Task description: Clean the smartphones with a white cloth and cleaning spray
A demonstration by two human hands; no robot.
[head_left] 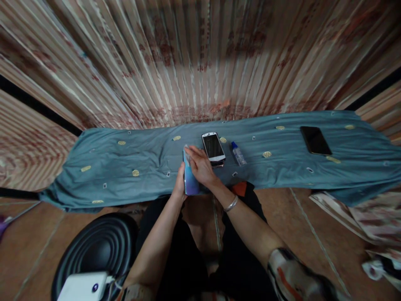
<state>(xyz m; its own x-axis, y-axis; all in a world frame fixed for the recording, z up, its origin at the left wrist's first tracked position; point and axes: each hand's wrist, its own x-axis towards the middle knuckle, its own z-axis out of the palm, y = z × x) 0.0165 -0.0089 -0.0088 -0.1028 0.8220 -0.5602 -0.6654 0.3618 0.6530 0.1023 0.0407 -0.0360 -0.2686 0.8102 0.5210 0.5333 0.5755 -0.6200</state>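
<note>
A smartphone with a shiny blue-to-purple back [191, 184] is in my left hand [179, 180], whose fingers close round its left edge. My right hand [202, 166] lies over the phone's upper part, fingers pressed down on it. A small pale wipe-like piece [187, 155] shows under those fingertips; its exact kind is hard to tell. Just right of my hands a white phone with a dark screen [213, 146] lies on top of another phone, mostly hidden. Beside them lies a small clear bottle with a blue cap [239, 154].
A blue-green patterned cloth [150, 167] covers the narrow table. A black phone [315, 140] lies toward its right end. Pleated curtains [200, 62] hang behind. On the floor at lower left, a black round stool [94, 242] carries a white device with a cable [83, 286].
</note>
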